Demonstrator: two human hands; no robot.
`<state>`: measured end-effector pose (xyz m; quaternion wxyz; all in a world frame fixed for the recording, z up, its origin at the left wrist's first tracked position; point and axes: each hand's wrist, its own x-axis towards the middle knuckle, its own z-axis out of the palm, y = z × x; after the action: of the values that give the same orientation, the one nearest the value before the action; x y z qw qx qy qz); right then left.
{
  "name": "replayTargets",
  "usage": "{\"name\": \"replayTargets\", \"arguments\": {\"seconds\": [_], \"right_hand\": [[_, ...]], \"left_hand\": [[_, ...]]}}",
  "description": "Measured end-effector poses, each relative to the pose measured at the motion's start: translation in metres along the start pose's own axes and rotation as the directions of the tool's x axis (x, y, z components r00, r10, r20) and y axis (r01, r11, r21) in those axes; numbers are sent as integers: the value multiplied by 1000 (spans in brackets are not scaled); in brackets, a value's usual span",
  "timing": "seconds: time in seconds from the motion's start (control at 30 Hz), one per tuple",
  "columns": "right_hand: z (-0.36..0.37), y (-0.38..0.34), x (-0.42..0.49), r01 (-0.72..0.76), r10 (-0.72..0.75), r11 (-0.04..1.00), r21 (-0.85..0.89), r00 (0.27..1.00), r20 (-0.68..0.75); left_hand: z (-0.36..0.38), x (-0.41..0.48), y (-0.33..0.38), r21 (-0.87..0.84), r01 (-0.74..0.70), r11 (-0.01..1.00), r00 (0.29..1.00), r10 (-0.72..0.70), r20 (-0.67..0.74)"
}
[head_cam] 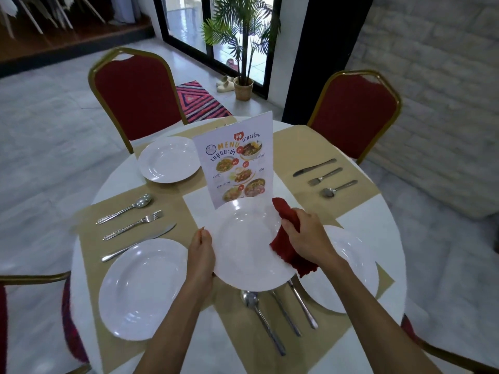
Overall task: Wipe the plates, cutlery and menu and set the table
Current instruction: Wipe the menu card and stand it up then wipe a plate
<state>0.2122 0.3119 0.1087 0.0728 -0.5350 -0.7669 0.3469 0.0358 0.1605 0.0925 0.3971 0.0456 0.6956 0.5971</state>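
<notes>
A white plate [244, 244] is lifted above the round table, tilted toward me. My left hand [201, 251] grips its left rim. My right hand [305, 233] holds a red cloth [286, 238] against the plate's right rim. Behind it stands the menu card [235, 160]. Another white plate [141, 288] lies at the near left, one [168, 159] at the far left, and one [353, 268] at the near right, partly hidden by my right arm. Cutlery sets lie at the left [132, 225], the far right [324, 176] and below the held plate [280, 314].
The white table [378, 220] carries tan placemats [91, 238]. Red chairs with gold frames stand at the far left [137, 95], far right [353, 114] and both near corners. A potted palm [243, 49] and a striped rug [199, 101] lie beyond.
</notes>
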Motion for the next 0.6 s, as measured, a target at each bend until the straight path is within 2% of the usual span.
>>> {"name": "replayTargets", "arguments": {"seconds": [0.17,0.27,0.47,0.6], "right_hand": [[-12,10,-47,-45,45,999,11,998,-35],[-22,23,-61,-84,88,995,55,992,-92],[-67,60,-39,-146,169,982,122,963,-208],[-104,85,8,-127,154,985,114,949,-276]], "left_hand": [[10,-15,1,9,0,1000,1000,0,-11],[29,-18,8,24,-38,999,999,37,33],[73,-14,24,99,-41,994,952,9,306],[110,6,44,293,-42,955,887,-100,451]]}}
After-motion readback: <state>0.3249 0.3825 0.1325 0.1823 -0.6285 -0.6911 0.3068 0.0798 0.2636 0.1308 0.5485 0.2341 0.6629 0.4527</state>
